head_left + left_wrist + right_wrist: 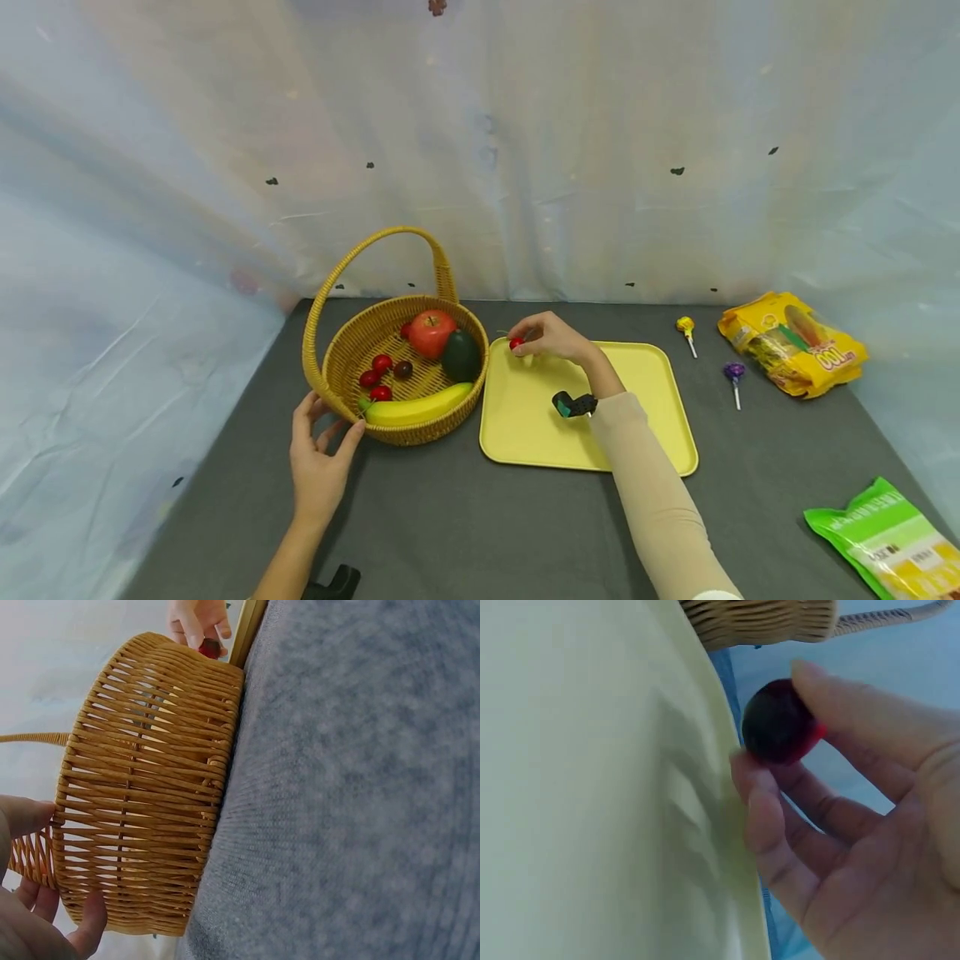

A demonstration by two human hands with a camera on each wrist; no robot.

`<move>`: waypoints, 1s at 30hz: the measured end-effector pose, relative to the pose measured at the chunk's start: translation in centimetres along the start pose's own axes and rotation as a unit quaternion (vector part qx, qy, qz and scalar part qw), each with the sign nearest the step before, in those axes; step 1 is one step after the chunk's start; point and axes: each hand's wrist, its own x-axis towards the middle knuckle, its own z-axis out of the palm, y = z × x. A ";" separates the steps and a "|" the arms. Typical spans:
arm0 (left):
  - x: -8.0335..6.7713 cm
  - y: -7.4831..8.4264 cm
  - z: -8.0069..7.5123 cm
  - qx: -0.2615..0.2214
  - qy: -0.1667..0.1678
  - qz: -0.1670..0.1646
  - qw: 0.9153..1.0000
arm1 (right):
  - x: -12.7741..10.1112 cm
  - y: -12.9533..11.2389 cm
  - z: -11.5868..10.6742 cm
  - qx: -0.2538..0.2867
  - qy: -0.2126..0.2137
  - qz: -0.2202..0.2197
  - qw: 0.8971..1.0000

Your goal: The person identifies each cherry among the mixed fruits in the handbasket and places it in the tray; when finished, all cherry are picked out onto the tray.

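Nearest the wearer, the left hand (318, 467) rests spread against the near wall of the wicker basket (352, 354), fingers straight and thumb on the weave, steadying it on the grey counter (465, 517). Its grip is wide and closes on nothing.

Further out, the right hand (551, 337) hangs over the far left corner of the yellow tray (525, 417), just beside the basket rim. Its grip is narrow: thumb and fingertips pinch a small red cherry (516, 342).

Beyond and beside this, an apple (431, 332), an avocado (461, 355), a banana (416, 408) and more cherries lie in the basket. Two lollipops (686, 327) and snack bags (791, 342) sit well apart to the right.

As a judgement: the cherry is round and smooth and held only at the fingertips, so it could slip and roll across the tray or off its low lip.

The right wrist view shows the pinch plainly, cherry between thumb and forefinger close above the tray edge (727, 750); the head view shows it only as a red dot. The left wrist view shows the basket's side weave and the palm against it, but none of the fruit inside.
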 end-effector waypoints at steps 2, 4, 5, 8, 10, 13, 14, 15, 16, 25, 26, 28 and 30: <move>0.1 0.1 0.0 -0.001 0.000 0.002 1.000 | 0.1 0.0 0.3 -0.006 0.001 0.001 1.000; 0.2 0.6 0.0 -0.001 0.000 0.003 1.000 | 0.2 0.2 0.7 -0.014 -0.002 0.003 1.000; 0.2 1.0 0.1 -0.001 0.000 0.003 1.000 | 0.2 0.3 0.8 -0.016 -0.002 0.003 1.000; 0.4 2.2 0.2 -0.001 -0.001 0.005 1.000 | 0.3 0.5 1.1 -0.021 0.001 0.004 1.000; 0.4 3.0 0.2 0.000 -0.001 0.006 1.000 | 0.3 0.7 1.2 -0.024 0.006 0.000 1.000; 0.3 3.5 0.3 0.004 0.000 0.007 1.000 | 0.3 0.8 1.3 -0.030 0.007 -0.009 0.999; 0.3 3.5 0.4 0.005 0.001 0.007 1.000 | 0.3 0.8 1.4 -0.034 0.007 -0.011 0.999; 0.3 3.5 0.4 0.005 0.001 0.008 1.000 | 0.3 0.8 1.4 -0.034 0.007 -0.012 0.999; 0.3 3.5 0.4 0.006 0.001 0.008 1.000 | 0.3 0.8 1.4 -0.036 0.007 -0.013 0.999; 0.3 3.5 0.4 0.008 0.002 0.007 1.000 | 0.4 0.8 1.9 -0.047 0.017 -0.003 0.999; 0.3 3.5 0.4 0.007 0.002 0.006 1.000 | 0.4 0.8 1.9 -0.047 0.018 -0.004 0.999; 0.2 3.6 0.5 0.005 0.000 0.008 1.000 | 0.2 0.5 2.0 -0.045 0.019 -0.006 0.999; 0.2 3.6 0.5 0.002 -0.001 0.006 1.000 | 0.2 0.7 2.1 -0.038 0.019 -0.010 0.999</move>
